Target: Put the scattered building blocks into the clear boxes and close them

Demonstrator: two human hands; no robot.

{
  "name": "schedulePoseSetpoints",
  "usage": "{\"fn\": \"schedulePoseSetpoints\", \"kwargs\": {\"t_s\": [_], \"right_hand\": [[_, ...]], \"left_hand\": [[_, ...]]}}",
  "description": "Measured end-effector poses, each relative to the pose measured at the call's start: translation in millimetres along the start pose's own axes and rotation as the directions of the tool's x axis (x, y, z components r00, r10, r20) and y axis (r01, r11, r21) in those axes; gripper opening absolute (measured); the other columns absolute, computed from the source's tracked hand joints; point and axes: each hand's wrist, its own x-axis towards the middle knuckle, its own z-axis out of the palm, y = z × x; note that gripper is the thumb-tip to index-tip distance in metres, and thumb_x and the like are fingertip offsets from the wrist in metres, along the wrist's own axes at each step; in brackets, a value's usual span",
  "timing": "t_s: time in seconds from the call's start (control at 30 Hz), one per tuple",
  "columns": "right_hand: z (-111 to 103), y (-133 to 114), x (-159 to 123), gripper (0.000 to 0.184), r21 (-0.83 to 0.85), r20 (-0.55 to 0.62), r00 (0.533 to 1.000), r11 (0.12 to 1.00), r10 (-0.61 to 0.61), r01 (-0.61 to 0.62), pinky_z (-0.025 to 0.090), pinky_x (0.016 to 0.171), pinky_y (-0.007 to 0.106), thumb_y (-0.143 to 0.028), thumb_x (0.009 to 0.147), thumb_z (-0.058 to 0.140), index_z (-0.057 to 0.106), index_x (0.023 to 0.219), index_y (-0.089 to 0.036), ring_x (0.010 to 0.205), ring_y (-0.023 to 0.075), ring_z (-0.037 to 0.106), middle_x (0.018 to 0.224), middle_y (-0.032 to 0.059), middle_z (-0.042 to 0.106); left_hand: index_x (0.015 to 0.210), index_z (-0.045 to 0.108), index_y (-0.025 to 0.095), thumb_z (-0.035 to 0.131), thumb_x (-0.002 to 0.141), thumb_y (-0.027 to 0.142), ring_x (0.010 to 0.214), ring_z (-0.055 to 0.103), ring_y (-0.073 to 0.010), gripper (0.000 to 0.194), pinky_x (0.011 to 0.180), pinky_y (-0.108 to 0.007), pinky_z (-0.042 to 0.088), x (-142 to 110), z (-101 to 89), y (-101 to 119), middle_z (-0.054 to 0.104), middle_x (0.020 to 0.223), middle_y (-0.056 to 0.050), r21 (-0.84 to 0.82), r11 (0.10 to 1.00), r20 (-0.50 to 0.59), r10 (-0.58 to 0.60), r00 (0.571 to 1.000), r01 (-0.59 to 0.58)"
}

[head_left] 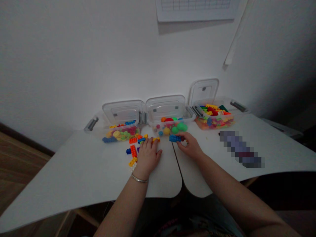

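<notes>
My right hand (189, 144) pinches a blue toy brick (174, 138) above the white table, near the seam between two table tops. A dark red bit shows at the fingertips, too small to make out. My left hand (149, 154) lies spread over a loose group of toy bricks, its fingers stretched forward. Around it are an orange brick (133, 150), another orange brick (132, 140), a yellow brick (132, 161), a blue brick (141, 141) and some white pieces (133, 167). A yellow brick (156, 140) touches or lies beside its fingertips. Other bricks are partly hidden beneath the hand.
Three clear plastic boxes with raised lids stand along the wall: a left box (98, 130) of mixed pieces, a middle box (191, 120) of coloured balls and a right box (237, 113) of bricks. A pixelated object (240, 149) lies on the right.
</notes>
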Motion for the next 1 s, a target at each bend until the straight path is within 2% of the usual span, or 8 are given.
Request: {"fn": "schedulePoseSetpoints", "kwargs": {"t_s": [0.07, 0.13, 0.3, 0.5, 0.63, 0.77, 0.93, 1.0], "right_hand": [[-13, 0, 6, 0.025, -0.018, -0.129, 0.991, 0.999, -0.036, 0.034, 0.052, 0.071, 0.035, -0.022, 0.077, 0.058, 0.061, 0.101, -0.023, 0.076, 0.0182, 0.059, 0.091, 0.0052, 0.066], [-30, 2, 15, 0.026, -0.035, -0.275, 0.961, 0.999, -0.03, 0.021, 0.052, 0.074, 0.036, -0.024, 0.077, 0.06, 0.06, 0.102, -0.023, 0.078, 0.0183, 0.06, 0.093, 0.0053, 0.065], [-77, 26, 45, 0.032, 0.046, -0.582, 0.804, 0.992, 0.122, -0.117, 0.052, 0.072, 0.034, -0.033, 0.075, 0.062, 0.051, 0.102, -0.022, 0.08, 0.0175, 0.06, 0.099, 0.0068, 0.061], [-131, 70, 71, 0.026, -0.053, -0.71, 0.684, 0.956, 0.168, -0.289, 0.05, 0.075, 0.036, -0.029, 0.071, 0.063, 0.052, 0.093, -0.02, 0.073, 0.0169, 0.058, 0.088, 0.0033, 0.061], [-152, 100, 74, 0.02, -0.103, -0.743, 0.632, 0.895, 0.221, -0.434, 0.05, 0.077, 0.038, -0.022, 0.068, 0.062, 0.056, 0.087, -0.019, 0.075, 0.0192, 0.06, 0.086, 0.0038, 0.062], [-156, 119, 71, 0.015, -0.196, -0.708, 0.649, 0.805, 0.278, -0.56, 0.048, 0.082, 0.041, -0.018, 0.069, 0.06, 0.063, 0.083, -0.017, 0.074, 0.0203, 0.059, 0.085, 0.0065, 0.065], [-148, 111, 65, 0.021, -0.468, -0.595, 0.786, 0.723, 0.167, -0.508, 0.04, 0.093, 0.044, -0.024, 0.078, 0.053, 0.069, 0.087, -0.015, 0.098, 0.0264, 0.058, 0.102, 0.0147, 0.067], [-144, 100, 64, 0.029, -0.588, -0.488, 0.85, 0.646, 0.197, -0.487, 0.039, 0.092, 0.044, -0.028, 0.084, 0.046, 0.071, 0.091, -0.014, 0.101, 0.0284, 0.058, 0.106, 0.0161, 0.068]], "left_hand": [[0.129, 0.053, 0.018, 0.061, 0.084, 0.026, 0.125, 0.049, -0.0338, 0.047, 0.106, -0.054, 0.039, 0, 0.5, 0, 0.055, 0.132, -0.017, -0.03, 0.999, -0.003, 0.029, 1.0, -0.03], [0.129, 0.053, 0.02, 0.061, 0.082, 0.021, 0.123, 0.05, -0.0315, 0.048, 0.107, -0.053, 0.04, -1, 0.0, -1, 0.056, 0.13, -0.015, -0.071, 0.995, 0.003, 0.064, 0.998, -0.064], [0.126, 0.055, 0.019, 0.056, 0.082, 0.017, 0.119, 0.051, -0.0293, 0.044, 0.105, -0.049, 0.042, 1, -4.1, 1, 0.058, 0.126, -0.013, -0.138, 0.986, 0.042, 0.097, 0.994, -0.09], [0.125, 0.056, 0.017, 0.053, 0.084, 0.014, 0.111, 0.054, -0.0277, 0.042, 0.099, -0.047, 0.046, 3, -8.5, 3, 0.062, 0.116, -0.011, -0.178, 0.98, 0.059, 0.103, 0.993, -0.091], [0.121, 0.06, 0.018, 0.053, 0.084, 0.012, 0.106, 0.056, -0.0268, 0.038, 0.095, -0.045, 0.048, 5, -8.8, 2, 0.064, 0.111, -0.011, -0.162, 0.98, 0.051, 0.125, 0.991, -0.115], [0.115, 0.064, 0.019, 0.056, 0.083, 0.012, 0.104, 0.057, -0.0271, 0.034, 0.093, -0.045, 0.048, 5, -7.5, 1, 0.065, 0.11, -0.01, -0.145, 0.982, 0.052, 0.133, 0.99, -0.125], [0.113, 0.065, 0.018, 0.056, 0.084, 0.013, 0.104, 0.058, -0.027, 0.031, 0.093, -0.045, 0.047, 6, -7.8, 1, 0.067, 0.112, -0.009, -0.136, 0.987, 0.059, 0.1, 0.993, -0.092], [0.114, 0.065, 0.018, 0.056, 0.084, 0.013, 0.105, 0.058, -0.0269, 0.032, 0.094, -0.045, 0.047, 6, -9.4, 2, 0.067, 0.113, -0.009, -0.129, 0.989, 0.074, 0.088, 0.993, -0.078]]}}
